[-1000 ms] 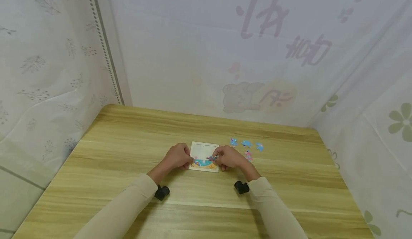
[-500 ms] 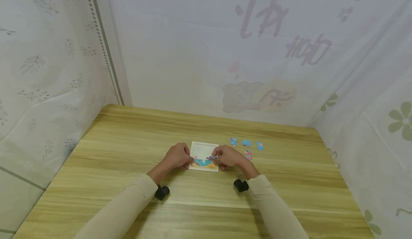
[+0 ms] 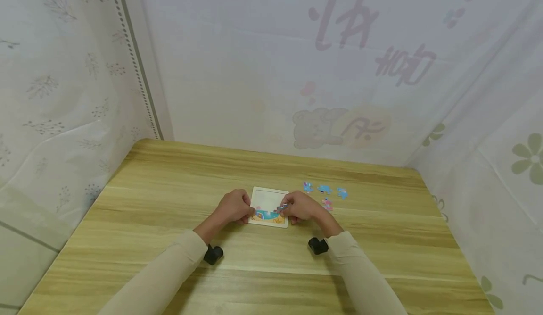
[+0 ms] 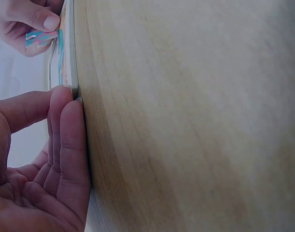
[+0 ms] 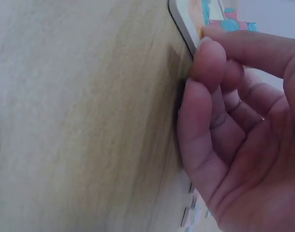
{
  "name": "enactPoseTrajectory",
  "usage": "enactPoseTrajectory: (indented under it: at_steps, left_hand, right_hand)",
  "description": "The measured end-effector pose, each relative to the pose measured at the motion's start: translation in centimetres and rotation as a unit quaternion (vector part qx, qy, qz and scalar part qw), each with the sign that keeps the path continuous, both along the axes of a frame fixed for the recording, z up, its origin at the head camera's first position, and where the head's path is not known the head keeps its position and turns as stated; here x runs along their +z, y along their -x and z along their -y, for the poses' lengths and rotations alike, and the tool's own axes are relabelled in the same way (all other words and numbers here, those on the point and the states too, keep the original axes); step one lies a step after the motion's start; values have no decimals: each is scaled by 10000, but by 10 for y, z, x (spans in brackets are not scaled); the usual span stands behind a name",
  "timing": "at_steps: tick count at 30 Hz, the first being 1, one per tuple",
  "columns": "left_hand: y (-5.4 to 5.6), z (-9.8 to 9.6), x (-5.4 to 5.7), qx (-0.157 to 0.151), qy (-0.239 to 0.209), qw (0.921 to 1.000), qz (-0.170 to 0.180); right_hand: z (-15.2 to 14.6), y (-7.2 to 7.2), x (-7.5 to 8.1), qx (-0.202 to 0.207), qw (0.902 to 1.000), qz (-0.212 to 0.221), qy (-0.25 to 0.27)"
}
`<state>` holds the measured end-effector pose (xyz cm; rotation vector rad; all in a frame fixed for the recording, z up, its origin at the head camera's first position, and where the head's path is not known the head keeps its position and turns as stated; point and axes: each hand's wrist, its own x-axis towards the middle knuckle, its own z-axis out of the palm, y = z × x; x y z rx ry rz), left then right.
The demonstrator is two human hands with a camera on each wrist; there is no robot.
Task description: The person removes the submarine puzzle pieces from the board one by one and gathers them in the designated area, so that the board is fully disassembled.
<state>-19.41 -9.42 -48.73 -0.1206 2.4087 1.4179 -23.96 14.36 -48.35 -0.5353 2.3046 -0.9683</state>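
A pale-rimmed puzzle board point(image 3: 266, 197) lies on the table, with joined pieces point(image 3: 268, 215) of blue and sandy yellow filling its near part. My left hand point(image 3: 234, 206) grips the board's left edge between thumb and fingers, close-up in the left wrist view. Over the board's right side, my right hand point(image 3: 300, 207) pinches a blue and pink puzzle piece point(image 3: 282, 207). That piece point(image 4: 40, 38) is tilted above the board, partly hidden by the fingers. In the right wrist view, other fingers of the right hand point(image 5: 208, 111) are curled beside the board's rim point(image 5: 183, 21).
Several loose puzzle pieces point(image 3: 324, 189) lie to the right of the board, one pink piece point(image 3: 327, 204) nearest the right hand. The wooden table point(image 3: 178, 178) meets printed cloth walls point(image 3: 237, 70) at the back and sides. A black wrist device point(image 3: 318, 246) sits at each cuff.
The puzzle piece in the right hand has tipped from nearly flat to slanted, its right end higher. The left hand and the loose pieces stay where they were.
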Motion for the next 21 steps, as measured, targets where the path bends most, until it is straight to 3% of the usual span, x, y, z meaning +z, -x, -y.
enactPoseTrajectory:
  at_steps: [6, 13, 21]
  left_hand:
    - [-1, 0, -1, -24, -26, 10000, -9]
    - [0, 0, -1, -22, 27, 10000, -12]
    - [2, 1, -3, -69, 85, 9999, 27]
  right_hand:
    - [-15, 0, 4, -180, 9992, 104, 340]
    - [-46, 6, 13, -861, 9917, 579, 756]
    - [-78, 10, 25, -1249, 9899, 480, 459]
